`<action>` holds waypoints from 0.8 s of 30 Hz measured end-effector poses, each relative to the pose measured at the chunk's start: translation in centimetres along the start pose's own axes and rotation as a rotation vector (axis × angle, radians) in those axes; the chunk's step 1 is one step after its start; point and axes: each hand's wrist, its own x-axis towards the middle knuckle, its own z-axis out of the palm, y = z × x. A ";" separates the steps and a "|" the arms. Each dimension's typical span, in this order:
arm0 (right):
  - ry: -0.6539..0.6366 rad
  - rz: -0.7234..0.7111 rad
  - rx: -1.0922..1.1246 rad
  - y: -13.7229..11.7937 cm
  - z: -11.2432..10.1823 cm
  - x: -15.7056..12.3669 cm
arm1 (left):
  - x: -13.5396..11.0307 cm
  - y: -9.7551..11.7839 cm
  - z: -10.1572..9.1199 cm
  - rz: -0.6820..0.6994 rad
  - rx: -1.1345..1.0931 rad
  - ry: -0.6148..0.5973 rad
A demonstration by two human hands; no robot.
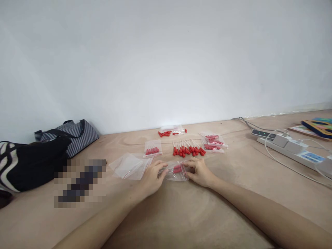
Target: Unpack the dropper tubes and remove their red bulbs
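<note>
A small clear zip bag [171, 176] lies between my hands at the front of the work area, with a few red-tipped sticks [177, 169] inside. My left hand [153, 177] is closed on the bag's left end. At the zip end, my right hand [199, 172] pinches the bag's right edge. Just beyond my hands is a row of loose white sticks with red tips [183, 150]. A filled bag [152, 149] of such sticks lies to the left of the row, and several filled bags [213, 143] are stacked to its right.
Flat clear bags [129, 166] lie left of my left hand. Short red pieces [165, 134] and another clear bag [171, 128] are near the wall. A power strip [290, 147] with cables stands right; a striped bag [83, 136] and black bag [38, 166] sit left, near a blurred-out object [83, 181].
</note>
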 end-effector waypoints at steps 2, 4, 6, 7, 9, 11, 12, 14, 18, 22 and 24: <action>-0.004 -0.021 0.008 -0.1 0.0 0.0 | -1.5 -0.2 0.4 0.019 0.016 -0.009; -0.032 -0.035 -0.001 -0.2 0.0 0.0 | -2.2 -0.5 0.9 0.002 0.028 -0.027; -0.069 -0.032 -0.024 -0.4 0.0 0.0 | -2.3 -0.6 1.3 -0.003 0.033 -0.038; -0.083 -0.027 -0.035 -0.4 0.0 0.0 | -2.3 -0.7 1.4 -0.002 0.032 -0.039; -0.102 -0.013 -0.054 -0.5 0.0 0.0 | -2.2 -0.7 1.5 0.000 0.027 -0.036; -0.107 0.003 -0.059 -0.5 0.1 0.1 | -2.2 -0.7 1.5 0.002 0.029 -0.037; -0.107 0.007 -0.054 -0.6 0.1 0.2 | -2.2 -0.8 1.4 0.004 0.033 -0.040; -0.113 0.012 -0.030 -0.6 0.2 0.4 | -2.3 -0.7 1.4 0.010 0.043 -0.052; -0.134 -0.011 0.032 -0.7 0.1 0.4 | -2.3 -0.6 1.3 0.017 0.051 -0.079; -0.134 -0.077 0.115 -0.7 -0.3 0.1 | -2.2 -0.5 1.2 0.027 0.037 -0.077; -0.110 -0.082 0.188 -0.4 -0.6 0.0 | -2.2 -0.5 1.2 0.024 0.037 -0.086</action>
